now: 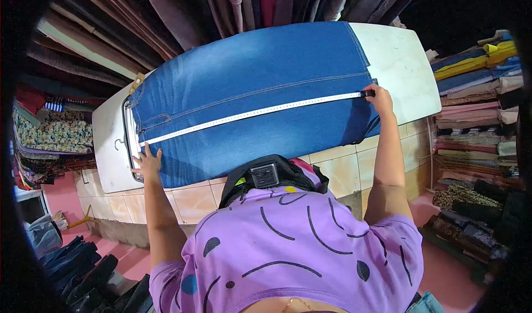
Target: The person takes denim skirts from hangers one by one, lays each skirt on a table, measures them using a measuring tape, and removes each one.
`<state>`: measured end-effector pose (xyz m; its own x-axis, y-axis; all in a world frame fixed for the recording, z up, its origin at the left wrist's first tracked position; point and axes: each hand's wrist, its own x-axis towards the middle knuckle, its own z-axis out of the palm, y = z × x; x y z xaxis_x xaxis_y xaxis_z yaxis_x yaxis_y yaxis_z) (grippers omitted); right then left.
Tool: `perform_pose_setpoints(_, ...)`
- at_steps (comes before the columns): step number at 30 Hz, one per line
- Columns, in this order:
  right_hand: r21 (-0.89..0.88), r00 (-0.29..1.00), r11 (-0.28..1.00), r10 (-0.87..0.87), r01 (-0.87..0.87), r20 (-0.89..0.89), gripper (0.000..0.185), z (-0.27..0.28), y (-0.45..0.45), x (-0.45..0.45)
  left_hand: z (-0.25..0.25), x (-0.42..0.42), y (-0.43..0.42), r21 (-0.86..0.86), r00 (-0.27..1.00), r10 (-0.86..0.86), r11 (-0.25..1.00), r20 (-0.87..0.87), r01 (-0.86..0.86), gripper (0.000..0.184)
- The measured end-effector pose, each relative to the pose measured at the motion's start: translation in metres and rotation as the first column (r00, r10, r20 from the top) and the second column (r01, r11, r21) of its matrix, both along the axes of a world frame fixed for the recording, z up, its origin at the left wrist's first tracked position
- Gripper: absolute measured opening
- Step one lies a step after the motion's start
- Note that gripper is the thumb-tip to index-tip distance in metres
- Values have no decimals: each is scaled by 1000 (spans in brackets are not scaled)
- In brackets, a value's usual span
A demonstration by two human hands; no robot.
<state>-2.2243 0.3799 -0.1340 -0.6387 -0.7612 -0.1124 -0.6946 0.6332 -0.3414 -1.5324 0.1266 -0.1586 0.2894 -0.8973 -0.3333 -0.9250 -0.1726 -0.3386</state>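
A blue denim garment (255,63) lies flat across a white table (396,63). Along it runs a white measuring tape (255,114), stretched from the garment's left edge to near its right edge. My left hand (148,163) rests at the tape's left end with its fingers spread, one fingertip touching the tape by the hanger's bar. At the other end, my right hand (380,99) is closed on the dark end of the tape, beside the garment's right edge. A hanger (126,141) with a metal hook lies at the left edge of the denim.
Rows of hanging clothes (271,3) line the far side. Folded fabrics (468,113) are stacked on the right, and a patterned pile (55,127) stands on the left. Dark clothes (83,280) lie at the lower left. A black bag (266,174) sits at my waist.
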Motion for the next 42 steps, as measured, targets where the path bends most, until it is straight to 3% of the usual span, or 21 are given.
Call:
perform_pose_setpoints(6,-44,999,999,-11,9,-33,30,-4,15,-41,0,1,-2,16,999,41,999,-24,-40,71)
perform_pose_setpoints(12,19,997,997,-74,74,-38,29,-2,21,-67,-22,24,-10,19,986,52,999,-158,-50,74)
perform_pose_setpoints(24,-6,999,999,-38,38,-23,29,1,24,-84,-24,30,-16,77,989,71,995,-130,-61,75)
perform_pose_setpoints(35,-16,993,999,-34,36,115,33,-2,26,-99,-38,44,-20,48,984,29,999,-178,-21,76)
perform_pose_setpoints(42,-52,988,999,17,-9,157,35,-10,28,-107,-22,26,-12,68,983,80,995,-165,-70,76)
